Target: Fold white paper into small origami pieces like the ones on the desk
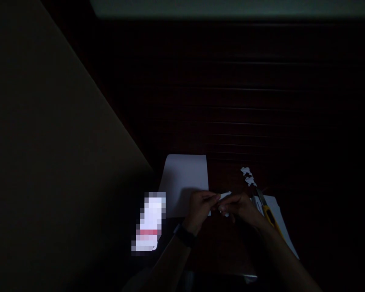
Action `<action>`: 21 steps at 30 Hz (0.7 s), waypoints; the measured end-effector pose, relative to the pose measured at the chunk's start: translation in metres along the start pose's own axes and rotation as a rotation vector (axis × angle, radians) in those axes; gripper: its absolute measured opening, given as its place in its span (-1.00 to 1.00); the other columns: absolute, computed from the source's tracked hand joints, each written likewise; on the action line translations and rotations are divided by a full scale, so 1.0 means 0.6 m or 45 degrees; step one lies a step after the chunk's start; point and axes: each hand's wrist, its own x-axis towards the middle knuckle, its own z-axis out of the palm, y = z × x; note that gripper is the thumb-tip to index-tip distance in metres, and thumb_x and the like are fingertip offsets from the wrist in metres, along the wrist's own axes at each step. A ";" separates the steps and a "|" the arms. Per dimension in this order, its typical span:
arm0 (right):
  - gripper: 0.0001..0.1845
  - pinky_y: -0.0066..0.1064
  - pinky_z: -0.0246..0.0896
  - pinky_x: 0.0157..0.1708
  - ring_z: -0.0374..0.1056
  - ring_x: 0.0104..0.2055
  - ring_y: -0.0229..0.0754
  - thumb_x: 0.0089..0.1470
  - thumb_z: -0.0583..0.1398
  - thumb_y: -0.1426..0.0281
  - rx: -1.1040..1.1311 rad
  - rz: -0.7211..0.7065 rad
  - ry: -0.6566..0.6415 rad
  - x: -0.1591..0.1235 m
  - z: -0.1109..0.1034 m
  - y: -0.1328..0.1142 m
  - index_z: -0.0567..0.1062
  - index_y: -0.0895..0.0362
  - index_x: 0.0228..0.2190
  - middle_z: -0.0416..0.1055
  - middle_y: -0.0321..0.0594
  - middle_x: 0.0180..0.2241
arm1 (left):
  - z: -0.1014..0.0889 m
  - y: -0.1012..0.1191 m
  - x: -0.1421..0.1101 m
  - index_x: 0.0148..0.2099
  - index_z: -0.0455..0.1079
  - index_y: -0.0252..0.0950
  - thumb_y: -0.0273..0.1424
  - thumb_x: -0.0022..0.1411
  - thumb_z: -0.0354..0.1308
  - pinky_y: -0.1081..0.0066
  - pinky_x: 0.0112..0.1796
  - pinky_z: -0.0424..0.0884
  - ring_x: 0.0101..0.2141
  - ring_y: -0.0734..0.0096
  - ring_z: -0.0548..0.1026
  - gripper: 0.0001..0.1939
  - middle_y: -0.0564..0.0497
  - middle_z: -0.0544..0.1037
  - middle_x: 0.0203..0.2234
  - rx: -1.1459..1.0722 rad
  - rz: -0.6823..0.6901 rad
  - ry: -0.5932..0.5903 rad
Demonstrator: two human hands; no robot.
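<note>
A small folded piece of white paper (225,196) is pinched between my two hands, above a dark wooden surface. My left hand (202,205), with a dark band at the wrist, closes thumb and fingers on its left side. From the right, my right hand (241,207) grips the same paper with its fingertips. Parts of the paper are hidden behind the fingers. To the right, a yellow utility knife (270,217) with its blade out lies on white paper sheets (284,227). Beyond it are small folded white paper pieces (248,176).
A larger white sheet (185,172) lies behind my left hand. On the left, a lit, blurred-out screen (150,221) glows. A pale wall (63,142) rises along the left side, and dark ridged wood panelling (231,97) stands behind. The scene is very dim.
</note>
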 end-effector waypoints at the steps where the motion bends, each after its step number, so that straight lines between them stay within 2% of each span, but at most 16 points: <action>1: -0.76 -0.53 0.08 -0.77 0.19 -0.71 -0.36 -0.11 0.27 0.26 -0.001 -0.008 0.033 -0.001 -0.001 0.000 0.58 0.20 -0.44 0.44 -0.22 -0.58 | 0.000 0.002 -0.001 -0.40 0.50 -0.42 -0.22 0.02 0.20 0.42 -0.47 0.39 -0.51 0.34 0.48 -0.70 -0.09 0.54 -0.56 -0.021 0.000 0.016; 5: -0.78 -0.50 0.10 -0.70 0.21 -0.64 -0.34 -0.06 0.25 0.25 -0.056 -0.113 0.194 -0.002 -0.002 -0.004 0.57 0.15 -0.42 0.43 -0.25 -0.53 | -0.004 0.007 -0.003 -0.34 0.50 -0.42 -0.20 0.02 0.21 0.40 -0.41 0.43 -0.46 0.34 0.50 -0.67 -0.12 0.55 -0.49 -0.104 -0.011 0.029; 8: -0.85 -0.40 0.23 -0.46 0.32 -0.42 -0.21 -0.06 0.26 0.29 -0.199 -0.286 0.294 0.000 0.001 -0.007 0.57 0.11 -0.46 0.42 -0.22 -0.41 | -0.006 0.006 -0.002 -0.32 0.50 -0.42 -0.19 -0.01 0.23 0.37 -0.40 0.45 -0.44 0.31 0.52 -0.65 -0.14 0.56 -0.46 -0.138 -0.061 0.001; 10: -0.87 -0.35 0.24 -0.33 0.33 -0.31 -0.16 -0.05 0.25 0.30 -0.275 -0.374 0.350 0.001 0.004 -0.008 0.56 0.09 -0.46 0.41 -0.22 -0.37 | -0.006 0.006 -0.002 -0.32 0.49 -0.42 -0.20 -0.03 0.25 0.36 -0.39 0.45 -0.44 0.30 0.53 -0.65 -0.15 0.56 -0.46 -0.153 -0.080 0.000; 17: -0.88 -0.33 0.22 -0.28 0.34 -0.31 -0.15 -0.01 0.23 0.31 -0.361 -0.423 0.487 0.002 0.009 -0.010 0.50 0.10 -0.47 0.42 -0.24 -0.42 | -0.001 0.017 -0.007 -0.33 0.49 -0.44 -0.19 0.00 0.22 0.30 -0.33 0.47 -0.40 0.24 0.54 -0.64 -0.19 0.57 -0.42 -0.213 -0.108 -0.057; 21: -0.88 -0.34 0.21 -0.29 0.34 -0.33 -0.15 0.01 0.21 0.32 -0.427 -0.482 0.530 0.004 0.013 -0.009 0.48 0.10 -0.49 0.42 -0.24 -0.42 | 0.002 0.015 -0.009 -0.31 0.49 -0.44 -0.18 0.05 0.18 0.34 -0.31 0.46 -0.35 0.26 0.53 -0.63 -0.20 0.57 -0.37 -0.178 -0.013 -0.097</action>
